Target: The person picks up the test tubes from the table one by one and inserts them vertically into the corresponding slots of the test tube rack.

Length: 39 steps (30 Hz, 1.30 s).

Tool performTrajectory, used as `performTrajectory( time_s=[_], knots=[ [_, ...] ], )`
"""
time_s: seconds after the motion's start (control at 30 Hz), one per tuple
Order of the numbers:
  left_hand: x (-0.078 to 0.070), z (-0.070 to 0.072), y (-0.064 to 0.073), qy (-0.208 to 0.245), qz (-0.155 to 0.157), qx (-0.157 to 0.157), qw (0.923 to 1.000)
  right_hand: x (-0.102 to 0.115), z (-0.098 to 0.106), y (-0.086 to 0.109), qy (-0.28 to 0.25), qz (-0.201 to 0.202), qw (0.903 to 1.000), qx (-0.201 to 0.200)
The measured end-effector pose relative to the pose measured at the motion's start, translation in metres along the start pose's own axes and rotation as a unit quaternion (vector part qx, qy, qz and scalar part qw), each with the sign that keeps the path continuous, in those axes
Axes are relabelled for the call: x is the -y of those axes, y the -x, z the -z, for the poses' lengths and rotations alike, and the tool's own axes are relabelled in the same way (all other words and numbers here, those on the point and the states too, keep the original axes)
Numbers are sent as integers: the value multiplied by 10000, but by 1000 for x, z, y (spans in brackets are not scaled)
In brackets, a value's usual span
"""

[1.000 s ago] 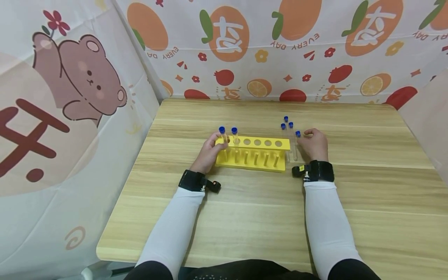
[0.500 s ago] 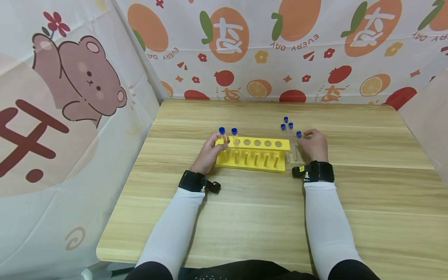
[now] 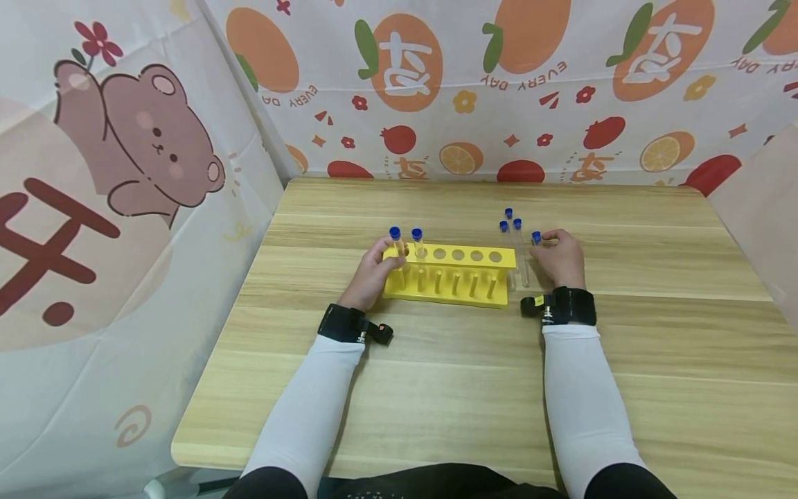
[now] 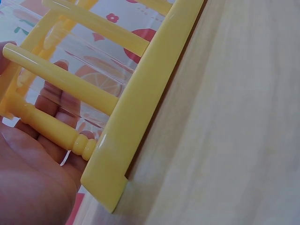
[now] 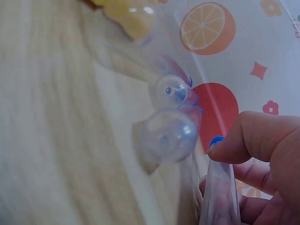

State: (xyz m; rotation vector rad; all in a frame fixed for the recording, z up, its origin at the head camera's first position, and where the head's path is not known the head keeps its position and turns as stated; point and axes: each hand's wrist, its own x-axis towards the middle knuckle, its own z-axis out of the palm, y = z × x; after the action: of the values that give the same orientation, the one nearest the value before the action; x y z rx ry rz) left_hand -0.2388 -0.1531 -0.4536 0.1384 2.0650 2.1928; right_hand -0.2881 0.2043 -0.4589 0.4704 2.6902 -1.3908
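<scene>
My left hand (image 3: 368, 274) grips the left end of a yellow test tube rack (image 3: 449, 294) standing on the table; in the left wrist view, fingers (image 4: 56, 98) reach behind its end post. Two blue-capped test tubes (image 3: 417, 234) stand upright in the two leftmost holes. At the rack's right, my right hand (image 3: 562, 258) pinches another clear test tube (image 5: 220, 194) just below its blue cap (image 3: 536, 238), between thumb and fingers. Three more blue-capped tubes (image 3: 517, 224) lie on the table beside it, their rounded ends (image 5: 168, 136) facing the right wrist camera.
The wooden table (image 3: 461, 388) extends well to the right and in front of the rack. A fruit-printed cloth (image 3: 461, 125) hangs behind its back edge. Another cloth with a bear print (image 3: 156, 138) hangs at the left.
The cap of the pinched test tube has shifted slightly right, away from the lying tubes and towards my right hand. My left hand and the rack have stayed in place.
</scene>
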Motion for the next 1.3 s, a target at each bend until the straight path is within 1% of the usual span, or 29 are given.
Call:
performTrajectory(
  time_s=[0.13,0.23,0.53,0.83,1.07,1.3],
  knots=[
    [1,0,-1,-33,11,-31,10000,1,1,0,-99,-91,9999,25],
    [1,0,0,-37,41,-27,10000,1,2,0,-99,-68,9999,44],
    [1,1,-1,89,27,59,9999,2,3,0,-179,-104,9997,114],
    [0,1,0,41,-29,12,10000,1,2,-3,-224,12,9997,13],
    [2,2,-2,6,-32,34,10000,0,3,-3,-148,172,9997,-52],
    [2,3,-3,-9,-18,33,10000,4,4,0,-172,73,9998,64]
  ],
)
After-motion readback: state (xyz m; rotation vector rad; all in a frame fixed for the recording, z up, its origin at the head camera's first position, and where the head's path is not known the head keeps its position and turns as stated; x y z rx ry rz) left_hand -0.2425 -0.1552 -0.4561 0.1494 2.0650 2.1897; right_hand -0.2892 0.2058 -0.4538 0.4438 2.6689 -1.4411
